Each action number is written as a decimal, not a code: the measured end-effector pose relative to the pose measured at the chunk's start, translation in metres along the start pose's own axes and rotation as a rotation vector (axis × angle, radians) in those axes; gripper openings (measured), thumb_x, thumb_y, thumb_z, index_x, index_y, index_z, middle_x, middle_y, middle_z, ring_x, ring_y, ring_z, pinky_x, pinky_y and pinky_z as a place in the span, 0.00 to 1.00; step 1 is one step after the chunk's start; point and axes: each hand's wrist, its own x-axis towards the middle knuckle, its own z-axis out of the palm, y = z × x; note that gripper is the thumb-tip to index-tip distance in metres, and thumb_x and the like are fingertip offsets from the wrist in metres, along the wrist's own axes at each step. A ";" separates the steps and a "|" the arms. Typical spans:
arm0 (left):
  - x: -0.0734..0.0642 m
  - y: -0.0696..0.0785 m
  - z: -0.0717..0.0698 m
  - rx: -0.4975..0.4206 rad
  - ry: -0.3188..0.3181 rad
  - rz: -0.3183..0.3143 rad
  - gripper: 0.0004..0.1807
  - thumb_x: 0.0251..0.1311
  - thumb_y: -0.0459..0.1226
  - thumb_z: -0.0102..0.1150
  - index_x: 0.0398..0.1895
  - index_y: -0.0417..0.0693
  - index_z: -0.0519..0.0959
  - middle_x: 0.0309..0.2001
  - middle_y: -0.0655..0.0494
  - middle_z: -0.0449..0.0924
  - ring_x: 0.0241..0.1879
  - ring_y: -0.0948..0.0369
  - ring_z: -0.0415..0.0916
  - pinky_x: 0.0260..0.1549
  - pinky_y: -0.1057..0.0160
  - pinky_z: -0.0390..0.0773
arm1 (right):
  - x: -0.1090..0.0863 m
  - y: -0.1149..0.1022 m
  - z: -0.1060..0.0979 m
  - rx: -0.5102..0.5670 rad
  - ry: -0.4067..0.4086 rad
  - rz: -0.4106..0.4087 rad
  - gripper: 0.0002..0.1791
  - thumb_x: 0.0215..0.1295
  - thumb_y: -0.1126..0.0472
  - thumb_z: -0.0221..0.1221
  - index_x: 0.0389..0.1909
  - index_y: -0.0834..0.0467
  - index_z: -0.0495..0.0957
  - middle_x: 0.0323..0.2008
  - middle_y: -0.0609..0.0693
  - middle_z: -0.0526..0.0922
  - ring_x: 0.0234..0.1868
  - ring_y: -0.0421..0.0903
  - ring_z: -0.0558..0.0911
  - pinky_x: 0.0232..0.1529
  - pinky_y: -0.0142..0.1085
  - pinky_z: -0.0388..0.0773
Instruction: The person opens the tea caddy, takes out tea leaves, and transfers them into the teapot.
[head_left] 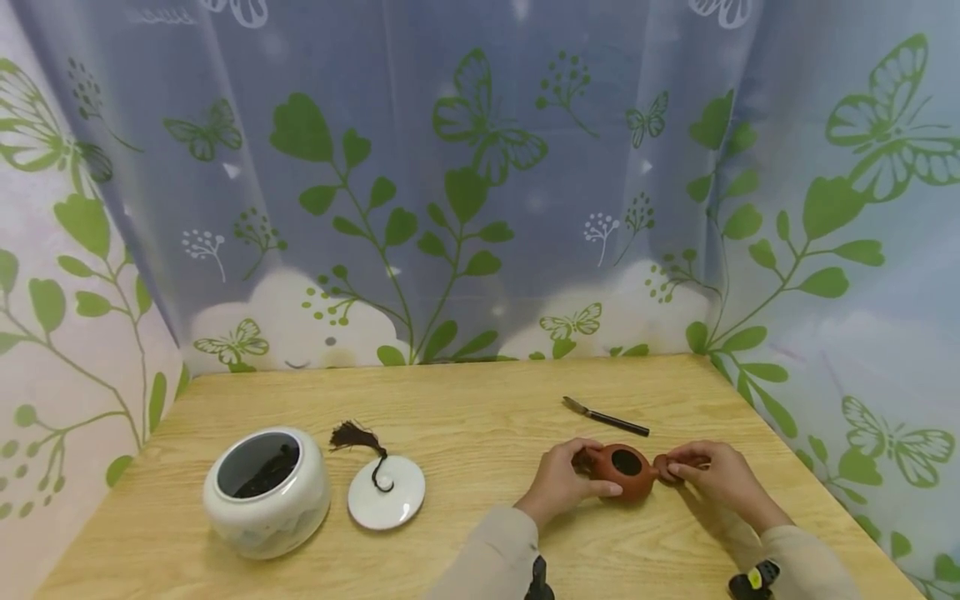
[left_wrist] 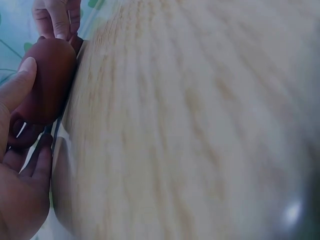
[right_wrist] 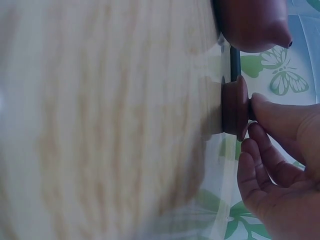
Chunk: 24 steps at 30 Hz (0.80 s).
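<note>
A reddish-brown clay teapot (head_left: pixel 634 487) stands uncovered on the table, its round opening showing dark inside. My left hand (head_left: pixel 557 483) grips it at the handle end, with the thumb along its near side; the left wrist view shows that thumb on the teapot body (left_wrist: pixel 52 80). Just beyond the spout, my right hand (head_left: pixel 718 478) pinches the teapot lid (head_left: pixel 663 469) by its knob. Seen from the right wrist, the lid (right_wrist: pixel 236 108) is held at the tabletop, apart from the teapot; whether it touches the wood I cannot tell.
Behind the teapot lies a small tea knife (head_left: pixel 609 419) with a dark handle. At the left stands a white ceramic jar (head_left: pixel 273 525) holding dark tea leaves. Its white lid (head_left: pixel 397 510), with a dark tassel (head_left: pixel 356 437), lies beside it. Patterned curtains border the wooden table (head_left: pixel 450 408).
</note>
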 end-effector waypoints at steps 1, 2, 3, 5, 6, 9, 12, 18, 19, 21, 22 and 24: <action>0.000 0.000 0.000 -0.006 -0.003 -0.004 0.27 0.43 0.38 0.77 0.51 0.50 0.80 0.38 0.65 0.81 0.37 0.69 0.76 0.36 0.72 0.77 | 0.000 0.000 0.000 -0.004 0.001 -0.003 0.13 0.61 0.59 0.64 0.43 0.64 0.83 0.39 0.55 0.85 0.37 0.46 0.81 0.32 0.32 0.78; 0.000 0.000 0.000 -0.011 -0.005 -0.007 0.27 0.43 0.38 0.77 0.51 0.50 0.80 0.38 0.65 0.81 0.36 0.69 0.76 0.36 0.72 0.77 | 0.000 0.000 0.000 -0.010 0.005 -0.011 0.13 0.61 0.59 0.64 0.43 0.64 0.83 0.39 0.55 0.85 0.37 0.46 0.81 0.32 0.32 0.78; 0.000 0.000 0.000 -0.013 -0.007 -0.009 0.27 0.44 0.38 0.76 0.51 0.50 0.79 0.38 0.66 0.81 0.36 0.69 0.76 0.36 0.73 0.77 | -0.001 0.000 0.000 -0.014 0.007 -0.025 0.13 0.62 0.60 0.64 0.42 0.64 0.83 0.38 0.55 0.85 0.37 0.47 0.81 0.32 0.32 0.78; 0.000 -0.001 -0.001 -0.017 -0.011 -0.011 0.27 0.44 0.38 0.76 0.51 0.50 0.79 0.38 0.65 0.81 0.36 0.69 0.76 0.36 0.73 0.77 | -0.001 -0.002 0.000 -0.018 0.018 -0.042 0.12 0.62 0.60 0.64 0.42 0.64 0.83 0.38 0.56 0.85 0.37 0.47 0.81 0.32 0.32 0.78; 0.000 -0.001 -0.001 -0.020 -0.014 -0.014 0.27 0.44 0.37 0.76 0.51 0.50 0.79 0.38 0.65 0.81 0.36 0.69 0.76 0.36 0.72 0.77 | -0.002 -0.003 0.000 -0.019 0.027 -0.050 0.12 0.62 0.60 0.64 0.42 0.64 0.83 0.38 0.56 0.85 0.37 0.48 0.82 0.33 0.32 0.79; -0.001 -0.001 -0.001 -0.022 -0.018 -0.017 0.28 0.44 0.37 0.76 0.52 0.50 0.79 0.39 0.65 0.81 0.37 0.68 0.76 0.36 0.72 0.77 | -0.002 -0.007 -0.002 -0.032 0.070 -0.088 0.10 0.61 0.61 0.64 0.40 0.63 0.83 0.38 0.55 0.85 0.37 0.47 0.82 0.33 0.32 0.79; -0.001 -0.002 -0.002 -0.019 -0.020 -0.015 0.28 0.44 0.37 0.76 0.52 0.49 0.79 0.39 0.64 0.81 0.37 0.67 0.77 0.36 0.72 0.77 | 0.000 -0.014 -0.005 -0.048 0.125 -0.140 0.09 0.61 0.61 0.64 0.39 0.61 0.84 0.38 0.55 0.85 0.36 0.46 0.82 0.34 0.31 0.79; 0.000 -0.004 -0.002 -0.033 -0.021 -0.018 0.27 0.45 0.37 0.76 0.51 0.50 0.79 0.39 0.65 0.81 0.38 0.68 0.77 0.37 0.72 0.77 | 0.002 -0.033 -0.009 -0.049 0.171 -0.184 0.10 0.61 0.59 0.64 0.40 0.59 0.84 0.39 0.53 0.85 0.38 0.46 0.82 0.36 0.30 0.80; 0.000 -0.004 -0.002 -0.032 -0.021 -0.014 0.27 0.45 0.37 0.76 0.52 0.49 0.79 0.39 0.65 0.81 0.38 0.67 0.77 0.37 0.72 0.77 | 0.003 -0.037 -0.009 -0.042 0.169 -0.186 0.10 0.61 0.59 0.64 0.40 0.59 0.84 0.39 0.53 0.85 0.39 0.47 0.82 0.37 0.31 0.80; 0.000 -0.004 -0.001 -0.037 -0.020 -0.012 0.27 0.45 0.37 0.76 0.52 0.49 0.79 0.39 0.65 0.81 0.38 0.67 0.77 0.37 0.72 0.77 | 0.003 -0.043 -0.008 -0.027 0.164 -0.194 0.10 0.61 0.59 0.65 0.40 0.59 0.85 0.39 0.53 0.85 0.40 0.48 0.82 0.38 0.31 0.81; 0.000 -0.003 -0.001 -0.039 -0.021 -0.011 0.27 0.45 0.36 0.76 0.52 0.49 0.79 0.39 0.64 0.81 0.38 0.67 0.77 0.37 0.72 0.77 | 0.003 -0.046 -0.007 -0.017 0.161 -0.200 0.10 0.61 0.59 0.65 0.40 0.59 0.85 0.39 0.54 0.84 0.40 0.48 0.82 0.38 0.31 0.81; 0.000 -0.002 -0.001 -0.037 -0.024 -0.010 0.27 0.45 0.37 0.76 0.52 0.48 0.79 0.40 0.63 0.82 0.38 0.66 0.77 0.37 0.72 0.77 | 0.003 -0.052 -0.005 -0.002 0.152 -0.210 0.09 0.61 0.60 0.65 0.39 0.60 0.85 0.39 0.54 0.84 0.40 0.49 0.82 0.39 0.32 0.81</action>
